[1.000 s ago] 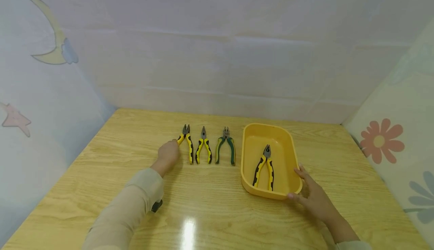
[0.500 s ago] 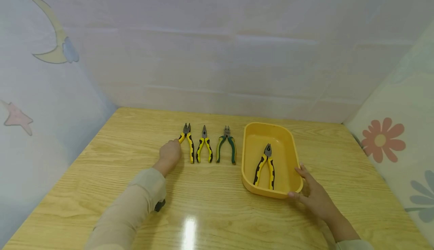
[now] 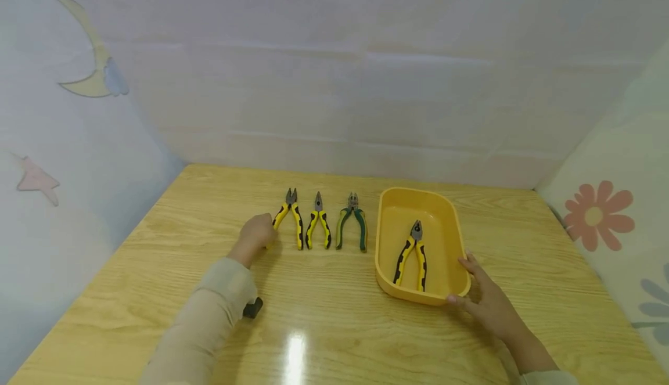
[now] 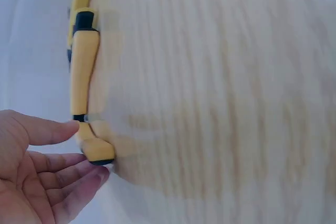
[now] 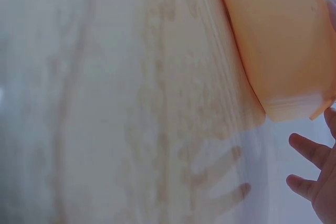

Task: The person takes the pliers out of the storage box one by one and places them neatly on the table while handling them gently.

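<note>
My left hand is beside the left handle of the leftmost pliers, which have yellow and black grips. In the left wrist view its loosely extended thumb and fingertips lie close about the handle end; whether all touch is unclear. Smaller yellow-black long-nose pliers and green-handled pliers lie to the right, roughly parallel. Farther right, a yellow plastic tray contains another pair of yellow-black pliers. My right hand touches the tray's near right corner with thumb and fingers extended.
The wooden table meets a pale cloth backdrop at the rear. Printed cloth walls stand at both sides, with a moon on the left and a red flower on the right. A small black object shows by the left cuff.
The leftmost pliers' left handle has swung inward, so the handles stand closer together, and more of that handle shows. My left hand has shifted slightly down. The right hand stays at the tray.
</note>
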A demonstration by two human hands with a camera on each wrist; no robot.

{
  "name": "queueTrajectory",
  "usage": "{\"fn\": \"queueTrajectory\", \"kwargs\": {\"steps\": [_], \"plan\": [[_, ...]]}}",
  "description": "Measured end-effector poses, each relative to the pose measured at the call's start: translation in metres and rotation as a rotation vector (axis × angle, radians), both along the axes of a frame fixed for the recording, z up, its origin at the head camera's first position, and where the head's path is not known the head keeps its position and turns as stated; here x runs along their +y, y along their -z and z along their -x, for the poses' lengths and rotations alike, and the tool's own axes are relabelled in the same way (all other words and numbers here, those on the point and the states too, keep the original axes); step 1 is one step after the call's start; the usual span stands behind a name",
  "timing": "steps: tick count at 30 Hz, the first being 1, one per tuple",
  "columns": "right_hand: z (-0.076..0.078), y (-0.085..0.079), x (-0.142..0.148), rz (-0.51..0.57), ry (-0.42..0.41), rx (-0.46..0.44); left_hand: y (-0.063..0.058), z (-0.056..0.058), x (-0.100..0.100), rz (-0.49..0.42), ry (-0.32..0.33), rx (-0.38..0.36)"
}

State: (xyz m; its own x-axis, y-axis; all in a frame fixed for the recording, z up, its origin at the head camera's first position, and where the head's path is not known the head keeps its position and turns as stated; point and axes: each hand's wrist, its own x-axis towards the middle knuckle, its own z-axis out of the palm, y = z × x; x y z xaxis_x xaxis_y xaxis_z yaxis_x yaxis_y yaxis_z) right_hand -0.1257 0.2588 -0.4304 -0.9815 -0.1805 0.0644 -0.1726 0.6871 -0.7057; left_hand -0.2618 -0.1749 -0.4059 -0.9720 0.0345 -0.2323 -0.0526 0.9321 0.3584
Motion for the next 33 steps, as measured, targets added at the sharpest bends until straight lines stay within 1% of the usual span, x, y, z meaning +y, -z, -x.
{"fn": "queueTrajectory", "kwargs": {"steps": [2, 5, 10, 13, 19, 23, 26, 28, 31, 33], "plan": [[0.0, 0.0, 0.0, -0.002, -0.001, -0.001, -0.003, -0.001, 0.001, -0.014, -0.003, 0.001], [0.0, 0.0, 0.0, -0.002, -0.003, -0.004, -0.007, -0.002, 0.005, -0.034, -0.003, 0.025], [0.0, -0.001, 0.0, 0.002, -0.003, 0.007, -0.011, -0.008, 0.016, -0.081, -0.018, 0.112], [0.001, -0.001, 0.001, -0.005, 0.0, 0.007, -0.01, -0.012, 0.023, -0.13, -0.024, 0.137], [0.001, 0.001, 0.001, -0.006, 0.003, -0.001, -0.006, -0.017, 0.036, -0.216, -0.017, 0.159], [0.0, 0.001, 0.001, -0.006, 0.004, -0.003, -0.007, -0.022, 0.047, -0.269, 0.013, 0.201], [-0.001, 0.0, 0.001, -0.003, 0.004, -0.001, -0.01, -0.027, 0.055, -0.333, 0.041, 0.23], [-0.001, -0.001, 0.0, -0.002, 0.002, 0.002, -0.012, -0.029, 0.06, -0.367, 0.049, 0.246], [-0.001, -0.002, -0.001, -0.002, 0.0, 0.001, -0.013, -0.031, 0.067, -0.411, 0.055, 0.242], [-0.001, -0.002, -0.001, -0.001, 0.002, -0.003, -0.014, -0.032, 0.071, -0.452, 0.054, 0.215]]}}
